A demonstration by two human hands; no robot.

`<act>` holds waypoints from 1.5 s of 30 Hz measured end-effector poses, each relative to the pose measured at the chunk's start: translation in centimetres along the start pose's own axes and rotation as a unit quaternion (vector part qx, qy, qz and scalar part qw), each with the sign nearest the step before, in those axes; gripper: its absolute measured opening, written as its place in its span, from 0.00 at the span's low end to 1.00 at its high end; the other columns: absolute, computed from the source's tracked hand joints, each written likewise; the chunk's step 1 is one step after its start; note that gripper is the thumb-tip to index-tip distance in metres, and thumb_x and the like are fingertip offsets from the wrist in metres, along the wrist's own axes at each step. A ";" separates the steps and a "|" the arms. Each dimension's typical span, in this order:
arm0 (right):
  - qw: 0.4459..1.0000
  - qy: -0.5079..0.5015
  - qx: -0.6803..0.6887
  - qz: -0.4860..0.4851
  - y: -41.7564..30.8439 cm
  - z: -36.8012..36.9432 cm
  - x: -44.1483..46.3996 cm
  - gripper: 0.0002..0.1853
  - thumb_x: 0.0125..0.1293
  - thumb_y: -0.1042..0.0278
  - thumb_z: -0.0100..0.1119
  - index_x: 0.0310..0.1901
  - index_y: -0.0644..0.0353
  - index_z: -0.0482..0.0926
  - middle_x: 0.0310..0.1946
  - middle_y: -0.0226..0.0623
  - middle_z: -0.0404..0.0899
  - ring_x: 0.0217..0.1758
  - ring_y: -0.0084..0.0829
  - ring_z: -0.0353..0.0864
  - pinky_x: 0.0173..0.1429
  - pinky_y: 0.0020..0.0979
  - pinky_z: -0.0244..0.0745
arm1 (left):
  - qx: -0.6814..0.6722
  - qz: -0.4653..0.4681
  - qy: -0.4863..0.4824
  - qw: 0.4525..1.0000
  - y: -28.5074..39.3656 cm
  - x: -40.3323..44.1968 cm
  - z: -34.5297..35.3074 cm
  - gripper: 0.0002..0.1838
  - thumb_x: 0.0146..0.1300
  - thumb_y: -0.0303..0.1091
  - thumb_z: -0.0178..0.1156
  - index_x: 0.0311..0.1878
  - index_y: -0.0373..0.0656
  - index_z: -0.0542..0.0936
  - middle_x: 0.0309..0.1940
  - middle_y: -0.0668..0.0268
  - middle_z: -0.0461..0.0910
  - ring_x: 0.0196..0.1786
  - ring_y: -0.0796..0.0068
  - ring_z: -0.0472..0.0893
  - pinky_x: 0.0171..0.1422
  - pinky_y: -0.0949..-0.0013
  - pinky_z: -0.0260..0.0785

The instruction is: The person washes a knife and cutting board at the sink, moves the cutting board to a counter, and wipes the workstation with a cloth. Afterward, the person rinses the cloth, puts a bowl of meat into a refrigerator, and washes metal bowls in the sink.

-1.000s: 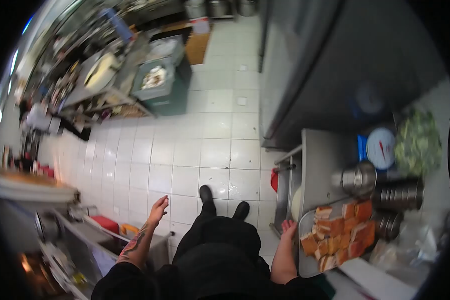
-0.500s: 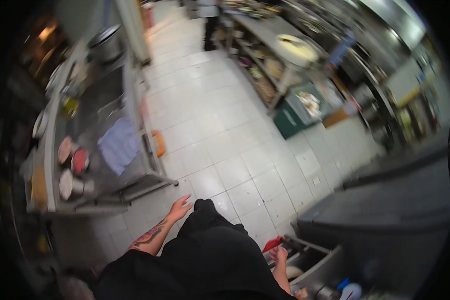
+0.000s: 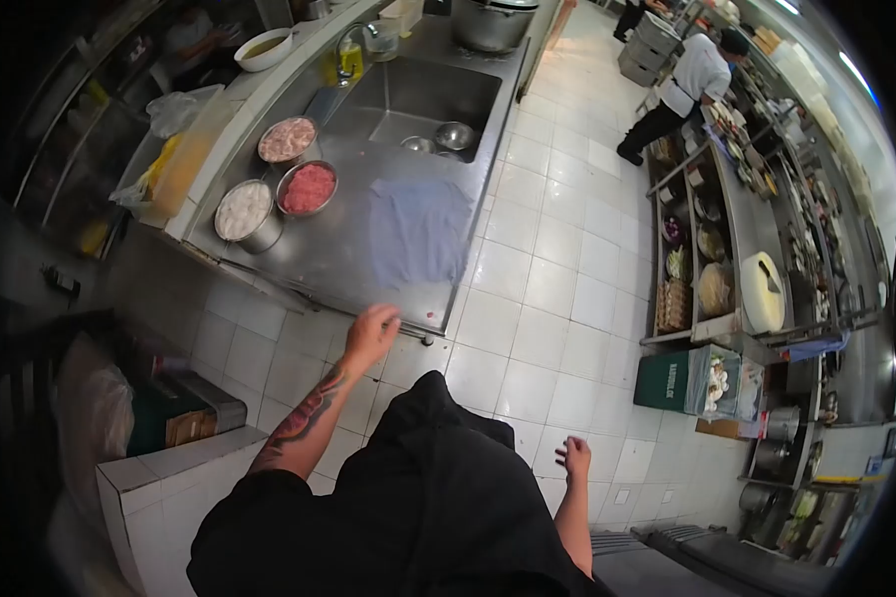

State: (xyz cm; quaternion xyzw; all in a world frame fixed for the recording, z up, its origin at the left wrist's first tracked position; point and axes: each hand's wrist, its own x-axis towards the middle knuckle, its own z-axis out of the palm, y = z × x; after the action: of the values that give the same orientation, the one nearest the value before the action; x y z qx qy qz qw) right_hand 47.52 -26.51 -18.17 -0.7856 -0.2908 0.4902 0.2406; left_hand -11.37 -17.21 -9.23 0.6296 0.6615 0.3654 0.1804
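Note:
My left hand (image 3: 373, 333) hangs at the near edge of a steel sink counter (image 3: 338, 269), its fingers loosely curled and partly hidden. Past it, a blue cloth (image 3: 418, 229) lies flat on the steel. Left of the cloth stand three metal containers: one with red minced meat (image 3: 309, 188), one with pale pink meat (image 3: 288, 139), one with something white (image 3: 243, 210). My right hand (image 3: 573, 456) is low on the right over the tiled floor, holding nothing visible, its fingers bent and slightly apart.
A sink basin (image 3: 418, 99) holds metal bowls. A large pot (image 3: 493, 25) stands beyond it. At the right are a shelved worktable (image 3: 747, 224) and a green bin (image 3: 667, 381). A person in white (image 3: 689, 75) stands at that table. A low tiled wall (image 3: 169, 478) is near left.
The view has swung left, away from the scale and the tray of meat pieces, towards the sink counter. My left hand is now near the counter's edge; my right hand has come away from the red item.

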 end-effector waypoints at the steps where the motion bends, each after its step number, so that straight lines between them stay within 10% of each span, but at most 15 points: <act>1: 1.000 -0.015 -0.010 -0.020 -2.9 1.1 0.2 0.16 0.73 0.59 0.56 0.55 0.60 0.75 0.47 0.39 0.81 0.42 0.40 0.88 0.35 0.38 0.84 | 0.031 0.000 0.014 0.999 -1.6 1.5 -0.1 0.19 0.63 0.32 0.62 0.58 0.43 0.80 0.51 0.57 0.82 0.51 0.51 0.81 0.56 0.55 0.74; 8: 0.938 -0.168 -0.182 -0.242 -16.0 12.1 1.9 0.13 0.72 0.65 0.59 0.53 0.62 0.79 0.44 0.38 0.85 0.40 0.32 0.89 0.38 0.30 0.82 | 0.215 0.036 0.048 0.975 -4.4 12.9 2.5 0.12 0.58 0.28 0.63 0.46 0.43 0.82 0.44 0.58 0.83 0.48 0.48 0.81 0.54 0.52 0.74; 10: 0.879 -0.199 -0.209 -0.379 -20.7 16.5 2.0 0.15 0.70 0.68 0.61 0.56 0.63 0.78 0.46 0.42 0.85 0.42 0.34 0.88 0.42 0.30 0.83 | 0.052 -0.080 0.031 0.995 -5.1 15.8 3.6 0.10 0.57 0.24 0.62 0.43 0.44 0.81 0.38 0.60 0.83 0.43 0.54 0.82 0.50 0.57 0.75; 16: 0.754 -0.161 -0.084 -0.631 -42.9 29.2 -5.4 0.29 0.61 0.67 0.66 0.64 0.63 0.72 0.55 0.56 0.78 0.56 0.52 0.81 0.55 0.41 0.79 | -0.221 -0.043 0.052 0.973 7.0 18.8 0.4 0.13 0.59 0.18 0.58 0.46 0.41 0.82 0.39 0.66 0.85 0.42 0.76 0.82 0.51 0.71 0.74; 21: 0.747 -0.269 -0.208 -0.571 -50.4 35.8 -2.1 0.14 0.59 0.69 0.63 0.46 0.61 0.83 0.28 0.54 0.83 0.37 0.55 0.85 0.42 0.42 0.80 | -0.328 -0.157 0.127 0.923 5.4 15.7 2.3 0.30 0.60 0.21 0.63 0.67 0.42 0.68 0.65 0.59 0.71 0.67 0.67 0.72 0.66 0.62 0.69; 26: 0.694 -0.404 -0.108 -0.586 -56.4 37.3 -10.0 0.11 0.64 0.71 0.62 0.48 0.61 0.83 0.30 0.44 0.86 0.34 0.36 0.87 0.40 0.33 0.79 | -0.225 -0.193 0.164 0.941 1.0 14.8 1.9 0.60 0.55 0.25 0.70 0.81 0.47 0.38 0.80 0.54 0.41 0.78 0.56 0.58 0.77 0.54 0.58; 30: 0.681 -0.562 0.008 -0.469 -58.4 38.8 -15.1 0.11 0.71 0.70 0.61 0.52 0.61 0.83 0.41 0.29 0.84 0.44 0.20 0.80 0.50 0.25 0.76 | -0.303 -0.158 0.232 0.911 -1.5 16.0 -3.5 0.51 0.56 0.24 0.67 0.80 0.46 0.49 0.78 0.54 0.52 0.75 0.59 0.63 0.74 0.57 0.62; 33: 0.689 -0.580 0.056 -0.431 -58.0 40.1 -18.6 0.12 0.70 0.70 0.63 0.52 0.62 0.82 0.41 0.29 0.84 0.45 0.19 0.80 0.51 0.24 0.75 | -0.288 -0.330 0.183 0.880 -5.3 13.9 -9.3 0.29 0.61 0.23 0.62 0.67 0.42 0.71 0.58 0.62 0.77 0.60 0.70 0.77 0.65 0.67 0.70; 38: 0.716 -0.568 0.030 -0.404 -50.8 43.9 -20.6 0.14 0.69 0.71 0.64 0.54 0.61 0.80 0.42 0.28 0.82 0.46 0.19 0.77 0.52 0.24 0.74 | -0.247 -0.152 0.277 0.916 -11.8 9.4 -17.8 0.24 0.60 0.18 0.60 0.61 0.40 0.78 0.52 0.65 0.82 0.55 0.72 0.81 0.60 0.69 0.73; 40: 0.682 -0.508 0.024 -0.526 -45.2 47.5 -19.5 0.16 0.64 0.75 0.65 0.53 0.61 0.80 0.45 0.36 0.83 0.48 0.29 0.82 0.53 0.28 0.75 | -0.231 -0.152 0.260 0.925 -13.3 7.3 -20.0 0.26 0.57 0.16 0.58 0.61 0.39 0.77 0.54 0.62 0.82 0.57 0.67 0.81 0.62 0.67 0.73; 42: 0.628 -0.456 -0.070 -0.627 -39.4 51.5 -16.7 0.18 0.62 0.78 0.60 0.55 0.59 0.80 0.48 0.44 0.84 0.50 0.44 0.84 0.51 0.33 0.77 | 0.154 -0.265 0.166 0.938 -15.1 5.2 -19.9 0.29 0.53 0.15 0.55 0.62 0.37 0.77 0.59 0.51 0.78 0.64 0.54 0.77 0.68 0.62 0.70; 45: 0.614 -0.391 -0.240 -0.642 -32.9 55.6 -13.5 0.22 0.55 0.81 0.58 0.54 0.61 0.78 0.55 0.49 0.80 0.57 0.54 0.79 0.59 0.40 0.76 | 0.180 -0.233 0.148 0.944 -16.7 3.9 -17.3 0.28 0.54 0.19 0.55 0.62 0.38 0.77 0.64 0.46 0.74 0.68 0.46 0.71 0.72 0.57 0.66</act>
State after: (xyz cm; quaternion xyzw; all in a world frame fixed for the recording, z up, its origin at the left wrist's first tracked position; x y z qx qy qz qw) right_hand -15.12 -7.20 -10.28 -0.1615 -0.8947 0.3842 0.1606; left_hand -35.67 -16.90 -8.66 0.4188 0.8636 0.2773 0.0441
